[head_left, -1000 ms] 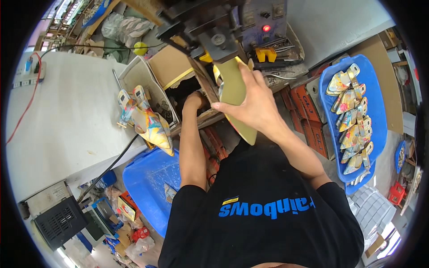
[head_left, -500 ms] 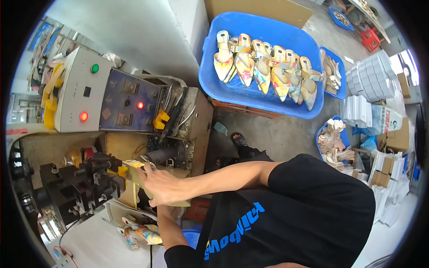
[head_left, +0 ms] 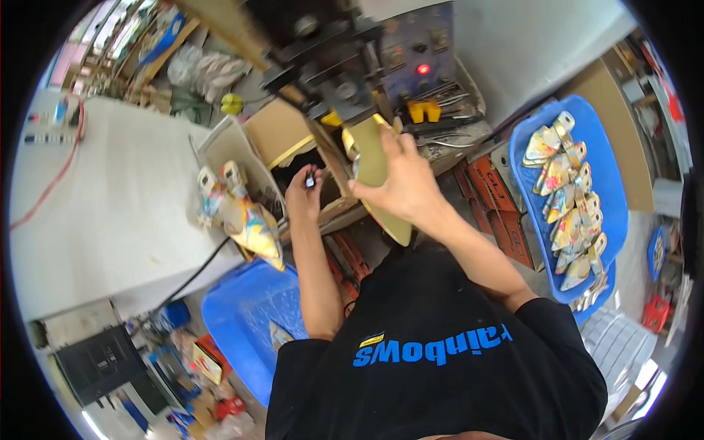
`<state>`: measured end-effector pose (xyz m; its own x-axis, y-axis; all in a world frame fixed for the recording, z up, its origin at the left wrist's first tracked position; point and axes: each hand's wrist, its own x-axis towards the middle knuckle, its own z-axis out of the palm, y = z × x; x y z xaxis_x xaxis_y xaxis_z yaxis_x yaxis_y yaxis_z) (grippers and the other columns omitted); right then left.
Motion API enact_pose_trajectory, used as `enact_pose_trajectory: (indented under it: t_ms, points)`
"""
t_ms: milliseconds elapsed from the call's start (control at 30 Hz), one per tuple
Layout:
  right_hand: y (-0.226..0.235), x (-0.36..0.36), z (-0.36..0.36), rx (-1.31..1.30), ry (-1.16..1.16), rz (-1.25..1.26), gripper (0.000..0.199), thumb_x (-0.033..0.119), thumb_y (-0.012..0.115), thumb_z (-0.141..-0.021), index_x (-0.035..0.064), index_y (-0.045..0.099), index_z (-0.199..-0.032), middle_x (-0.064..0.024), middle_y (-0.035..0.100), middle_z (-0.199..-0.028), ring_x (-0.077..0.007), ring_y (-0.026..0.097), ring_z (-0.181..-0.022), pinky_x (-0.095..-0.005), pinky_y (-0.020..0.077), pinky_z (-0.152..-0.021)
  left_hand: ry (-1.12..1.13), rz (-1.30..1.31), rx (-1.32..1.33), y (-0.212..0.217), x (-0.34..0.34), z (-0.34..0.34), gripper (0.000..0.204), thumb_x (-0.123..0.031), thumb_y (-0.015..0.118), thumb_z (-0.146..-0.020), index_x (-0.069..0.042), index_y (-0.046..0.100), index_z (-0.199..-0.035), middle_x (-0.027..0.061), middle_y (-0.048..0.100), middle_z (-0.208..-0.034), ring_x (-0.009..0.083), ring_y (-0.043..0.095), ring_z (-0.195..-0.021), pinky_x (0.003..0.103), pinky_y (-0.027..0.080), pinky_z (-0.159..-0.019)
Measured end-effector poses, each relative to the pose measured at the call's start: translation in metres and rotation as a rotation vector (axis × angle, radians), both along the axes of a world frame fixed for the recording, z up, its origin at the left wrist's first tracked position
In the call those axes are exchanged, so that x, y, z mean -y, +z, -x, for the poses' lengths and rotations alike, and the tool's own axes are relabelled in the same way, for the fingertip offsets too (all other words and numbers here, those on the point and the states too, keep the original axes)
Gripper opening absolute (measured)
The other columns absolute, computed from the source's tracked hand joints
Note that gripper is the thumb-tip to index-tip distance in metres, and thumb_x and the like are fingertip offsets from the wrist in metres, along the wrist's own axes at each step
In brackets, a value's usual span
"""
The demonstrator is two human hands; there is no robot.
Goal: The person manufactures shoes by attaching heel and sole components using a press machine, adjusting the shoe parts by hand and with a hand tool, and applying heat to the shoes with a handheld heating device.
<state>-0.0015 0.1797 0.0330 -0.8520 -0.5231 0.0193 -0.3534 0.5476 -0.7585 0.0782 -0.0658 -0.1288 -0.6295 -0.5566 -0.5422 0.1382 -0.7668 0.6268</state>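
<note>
Shifted since half a second ago: view swung back, so the blue tub of patterned shoe uppers (head_left: 568, 198) now sits at the right rather than the top. Right hand (head_left: 400, 183), arm raised from lower right, closed around an olive-tan shoe last (head_left: 378, 165), smooth and tapering to a point, held upright at frame centre under the dark metal machine head (head_left: 330, 66). Left hand (head_left: 304, 194), forearm vertical, fingers pinched on a small dark piece (head_left: 311, 180) over a cardboard box (head_left: 275, 132). Colourful glossy uppers (head_left: 242, 216) lie on the white bench (head_left: 110, 205), centre left.
</note>
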Motion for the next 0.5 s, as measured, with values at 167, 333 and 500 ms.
enact_pose_trajectory:
  t_ms: [167,333,500]
  points:
    - [0.007,0.008,-0.002,0.004,0.052,-0.040,0.098,0.040,0.081,-0.071,-0.0083,0.036,-0.143,-0.0318,0.050,-0.121,-0.0495,0.063,-0.102,-0.0512,0.0538,-0.089,0.031,0.044,-0.154,-0.018,-0.001,-0.001,0.017,-0.003,0.063,-0.093,0.009,0.062,-0.104,0.0168,0.066,-0.098,0.0231,0.063,-0.080,0.029,0.054,-0.068]
    - [0.010,0.008,-0.002,-0.058,0.001,-0.064,0.097,0.037,0.084,-0.069,-0.0039,0.040,-0.146,-0.0248,0.056,-0.110,-0.0409,0.063,-0.102,-0.0452,0.0514,-0.091,0.011,-0.040,-0.168,-0.001,-0.009,0.004,0.017,-0.006,0.064,-0.093,0.006,0.066,-0.105,0.0150,0.068,-0.099,0.0208,0.065,-0.082,0.029,0.056,-0.074]
    - [0.012,0.002,-0.004,-0.051,-0.017,-0.059,0.095,0.032,0.083,-0.070,-0.0035,0.040,-0.147,-0.0230,0.058,-0.110,-0.0381,0.062,-0.103,-0.0430,0.0509,-0.092,-0.013,0.049,-0.286,0.009,-0.021,0.005,0.020,-0.010,0.067,-0.096,0.005,0.065,-0.110,0.0107,0.067,-0.102,0.0179,0.065,-0.084,0.028,0.058,-0.076]
